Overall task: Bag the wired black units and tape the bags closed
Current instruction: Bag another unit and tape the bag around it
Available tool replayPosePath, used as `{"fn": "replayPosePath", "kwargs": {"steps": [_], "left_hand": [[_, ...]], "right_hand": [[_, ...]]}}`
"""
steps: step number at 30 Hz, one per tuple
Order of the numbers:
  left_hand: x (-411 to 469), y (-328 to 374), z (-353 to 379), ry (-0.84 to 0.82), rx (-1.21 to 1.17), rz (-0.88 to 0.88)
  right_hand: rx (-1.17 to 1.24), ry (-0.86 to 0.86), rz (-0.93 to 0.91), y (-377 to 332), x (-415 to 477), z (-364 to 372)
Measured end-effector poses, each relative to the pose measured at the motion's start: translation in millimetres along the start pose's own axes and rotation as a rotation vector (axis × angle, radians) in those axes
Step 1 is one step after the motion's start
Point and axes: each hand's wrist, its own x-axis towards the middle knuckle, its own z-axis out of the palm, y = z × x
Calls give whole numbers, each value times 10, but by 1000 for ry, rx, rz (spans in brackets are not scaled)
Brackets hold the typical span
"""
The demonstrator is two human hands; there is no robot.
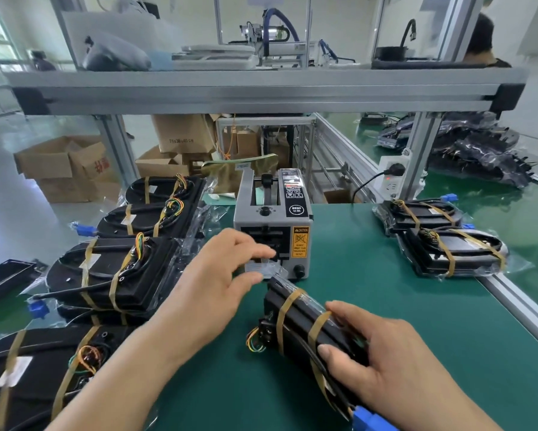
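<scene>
A green bench mat (370,321) fills the near half of the scene. Along its left edge lies a row of banded black units (112,272) with coloured wires. At the far right, two bagged units (448,247) are stacked. A grey tape dispenser (272,225) stands at the middle, its outlet facing near.

Just in front of it, the wired black unit (295,321) in hand rests tilted on the mat, with clear film glinting over its far end, so it seems already bagged. The right hand (385,362) grips its near end, fingers curled over the top and thumb on the side, just above a blue connector (370,421).

The left hand (227,269) reaches for the outlet, fingers nearly straight, with a narrow gap between thumb and forefinger around a clear strip (261,269). Blur hides whether they touch it.

The step in hand looks like fetching tape. Next, the strip needs a clean pinch and pull, then the bag mouth must be folded flat and the tape pressed across it while the right hand steadies the unit.
</scene>
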Motion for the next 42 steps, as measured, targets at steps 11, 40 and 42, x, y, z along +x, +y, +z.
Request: {"fn": "replayPosePath", "kwargs": {"steps": [11, 40, 42], "left_hand": [[361, 87, -2, -247, 185, 274], [583, -262, 605, 207, -1200, -1145], [645, -252, 625, 211, -1229, -1154]], "right_hand": [[10, 9, -30, 76, 22, 5], [16, 101, -24, 200, -123, -65], [18, 93, -26, 198, -122, -54]]}}
